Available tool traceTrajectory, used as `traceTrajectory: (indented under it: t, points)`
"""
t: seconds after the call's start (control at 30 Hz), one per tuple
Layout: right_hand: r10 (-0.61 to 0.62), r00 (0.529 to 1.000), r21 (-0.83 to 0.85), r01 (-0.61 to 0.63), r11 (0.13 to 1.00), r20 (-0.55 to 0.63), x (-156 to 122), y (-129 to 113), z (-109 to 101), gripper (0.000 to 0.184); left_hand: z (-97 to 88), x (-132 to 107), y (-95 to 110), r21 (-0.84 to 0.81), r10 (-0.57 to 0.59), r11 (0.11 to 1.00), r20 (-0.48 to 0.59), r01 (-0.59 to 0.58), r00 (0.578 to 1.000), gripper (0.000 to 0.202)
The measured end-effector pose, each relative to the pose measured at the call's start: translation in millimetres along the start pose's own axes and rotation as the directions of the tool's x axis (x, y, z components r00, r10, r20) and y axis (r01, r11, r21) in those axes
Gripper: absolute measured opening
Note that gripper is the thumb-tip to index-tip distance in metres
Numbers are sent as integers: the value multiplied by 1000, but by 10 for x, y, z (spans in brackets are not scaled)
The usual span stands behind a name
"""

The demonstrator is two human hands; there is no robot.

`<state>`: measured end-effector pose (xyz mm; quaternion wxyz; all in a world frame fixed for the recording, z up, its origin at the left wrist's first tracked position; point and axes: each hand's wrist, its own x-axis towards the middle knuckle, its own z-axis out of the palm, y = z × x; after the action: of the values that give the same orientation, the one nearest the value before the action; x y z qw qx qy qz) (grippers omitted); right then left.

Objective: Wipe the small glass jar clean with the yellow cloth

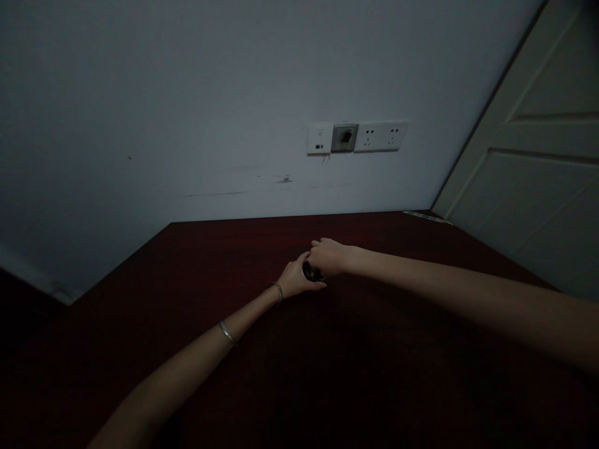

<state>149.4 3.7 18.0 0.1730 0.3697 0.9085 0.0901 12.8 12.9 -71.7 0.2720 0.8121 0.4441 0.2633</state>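
A small dark round object [311, 272] with a shiny black rim and a yellowish spot sits between my two hands, low over the dark red tabletop [224, 249]. Its kind is too dark and too covered to make out. My left hand [296, 278] curls around its left side, thumb along the near edge. From the right, my right hand [328, 255] reaches over its top with bent fingers. Those fingertips are hidden, so whether they pinch anything does not show. A bracelet [279, 292] and a silver bangle [227, 333] circle my left wrist and forearm.
Behind the table rises a pale wall [187, 112] with scuff marks. Sockets [379, 137] and a grey-framed wall plate [344, 138] are mounted there. A panelled white door [538, 162] stands at the right. A thin flat strip [427, 217] lies at the far right table edge.
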Motion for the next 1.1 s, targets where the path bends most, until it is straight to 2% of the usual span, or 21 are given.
traceTrajectory:
  t: [0.13,0.3,0.57,0.63,0.77,0.83,0.93,1.03,1.1]
  points:
    - [103,988,151,-120,981,115,33,-34,-114,29,2,10,-4,-8,-9,1000,2,9,1000,84]
    - [116,964,334,-194,922,240,113,-18,-231,29,10,34,-11,7,2,1000,-7,-2,1000,86]
    - [145,932,564,-320,761,333,193,158,-140,35,1,30,-5,6,2,1000,-6,-2,1000,80]
    - [158,934,613,-332,717,321,164,203,-103,31,-5,25,-3,7,11,1000,-2,-11,1000,83]
    - [237,941,723,-338,603,243,65,244,-9,12,-16,13,7,-3,10,1000,11,-10,1000,91]
    - [284,935,777,-339,531,213,0,247,38,14,-22,9,12,-12,4,1000,17,-4,1000,93]
    - [350,919,830,-332,448,180,-114,278,57,22,-28,7,17,-21,43,999,20,-43,999,86]
    - [420,896,842,-334,425,143,-232,369,0,27,-25,8,18,-40,72,997,19,-71,997,78]
    - [467,877,831,-339,441,110,-303,423,-52,28,-19,6,20,-67,52,996,13,-51,999,83]
